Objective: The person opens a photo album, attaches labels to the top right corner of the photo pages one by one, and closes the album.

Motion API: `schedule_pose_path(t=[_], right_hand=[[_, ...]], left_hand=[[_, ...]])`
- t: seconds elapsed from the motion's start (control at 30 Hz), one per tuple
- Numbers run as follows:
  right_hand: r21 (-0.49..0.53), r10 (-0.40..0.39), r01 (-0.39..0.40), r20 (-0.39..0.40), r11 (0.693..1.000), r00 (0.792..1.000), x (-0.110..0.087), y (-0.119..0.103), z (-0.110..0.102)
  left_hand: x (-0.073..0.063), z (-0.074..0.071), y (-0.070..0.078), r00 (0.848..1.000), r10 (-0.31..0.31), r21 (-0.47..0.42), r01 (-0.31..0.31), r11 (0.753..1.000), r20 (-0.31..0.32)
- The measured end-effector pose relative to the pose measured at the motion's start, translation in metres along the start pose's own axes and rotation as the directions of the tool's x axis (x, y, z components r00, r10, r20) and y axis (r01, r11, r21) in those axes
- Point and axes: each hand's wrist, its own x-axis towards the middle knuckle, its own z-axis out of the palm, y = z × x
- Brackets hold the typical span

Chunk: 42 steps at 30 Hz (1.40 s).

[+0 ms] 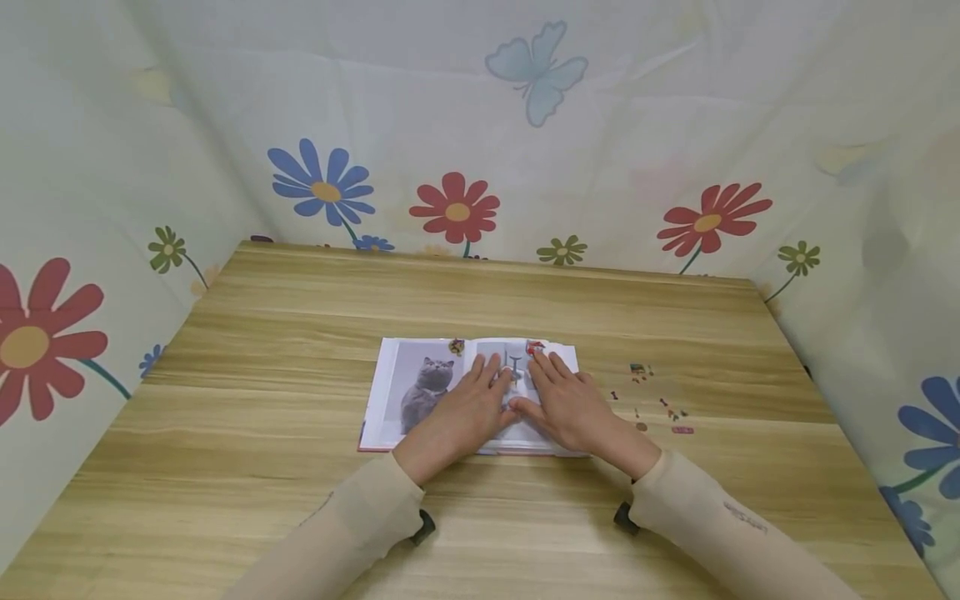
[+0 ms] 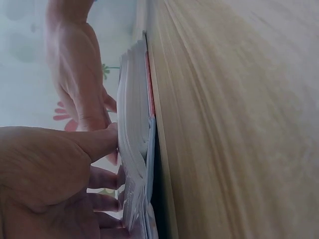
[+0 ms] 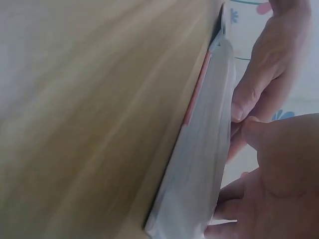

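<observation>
An open book (image 1: pixel 380 392) lies on the table, its left page showing a photo of a grey cat (image 1: pixel 423 393). My left hand (image 1: pixel 467 404) rests with straight fingers near the fold and on the right page. Beside it my right hand (image 1: pixel 572 408) lies flat on the right page, the thumbs close together. Between the hands part of a picture shows; the rest is hidden. Small colourful stickers (image 1: pixel 457 347) sit at the top edge of the left page, and a red one (image 1: pixel 535 347) tops the right page. In the left wrist view, fingertips touch the thick page block (image 2: pixel 132 99).
Right of the book, several tiny coloured stickers (image 1: pixel 682 431) are spread over the wooden table (image 1: pixel 262 367), seemingly on a clear sheet. A flower-printed cloth (image 1: pixel 420 100) hangs behind the table and along both sides.
</observation>
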Motion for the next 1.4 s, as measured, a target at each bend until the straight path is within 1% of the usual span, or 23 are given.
schedule_pose_path(t=[0.13, 0.23, 0.37, 0.47, 0.57, 0.7, 0.8, 0.93, 1.0, 1.2, 1.3, 1.4], right_hand=[[-0.004, 0.025, -0.025, 0.014, 1.000, 1.000, 0.007, 0.001, -0.001], [-0.008, 0.054, -0.054, 0.023, 0.998, 0.998, 0.013, 0.003, -0.003], [-0.014, 0.071, -0.070, 0.034, 0.997, 0.997, 0.022, 0.008, -0.007], [-0.009, 0.072, -0.072, 0.037, 0.997, 0.997, 0.027, 0.012, -0.009], [0.019, 0.080, -0.081, 0.042, 0.997, 0.996, 0.030, 0.016, -0.010], [0.071, 0.087, -0.087, 0.014, 0.994, 0.996, 0.027, 0.015, -0.009], [0.066, 0.062, -0.062, 0.005, 0.996, 0.998, 0.021, 0.010, -0.006], [0.037, 0.013, -0.013, 0.018, 0.999, 1.000, 0.014, 0.003, -0.003], [0.037, 0.006, -0.007, 0.017, 0.999, 1.000, 0.013, 0.001, -0.002], [0.043, 0.009, -0.009, 0.000, 0.999, 1.000, 0.015, 0.008, 0.000], [0.046, 0.013, -0.013, -0.008, 0.999, 1.000, 0.018, 0.013, -0.002], [0.047, 0.016, -0.016, 0.001, 0.999, 1.000, 0.021, 0.018, -0.004]], left_hand=[[0.001, -0.001, -0.001, 1.000, -0.007, 0.013, 0.006, 1.000, 0.012], [0.001, -0.001, -0.001, 0.999, -0.027, -0.011, 0.027, 1.000, 0.033], [0.001, -0.002, 0.000, 0.998, -0.040, -0.035, 0.042, 0.998, 0.052], [0.000, -0.002, 0.001, 0.998, -0.036, -0.019, 0.037, 0.999, 0.046], [0.000, -0.001, 0.001, 0.999, -0.030, -0.009, 0.030, 1.000, 0.035], [0.001, 0.000, 0.000, 0.999, -0.025, -0.016, 0.026, 1.000, 0.036], [0.001, 0.001, 0.000, 0.999, -0.021, -0.023, 0.021, 0.999, 0.034], [0.001, 0.001, 0.000, 1.000, -0.013, -0.026, 0.013, 1.000, 0.018], [0.001, 0.001, -0.001, 1.000, -0.013, -0.031, 0.014, 0.999, 0.017], [0.000, 0.000, -0.001, 0.999, -0.031, -0.057, 0.033, 0.998, 0.028], [0.000, 0.000, -0.001, 0.999, -0.032, -0.059, 0.034, 0.998, 0.033], [0.000, 0.000, 0.000, 0.999, -0.032, -0.051, 0.033, 0.998, 0.033]])
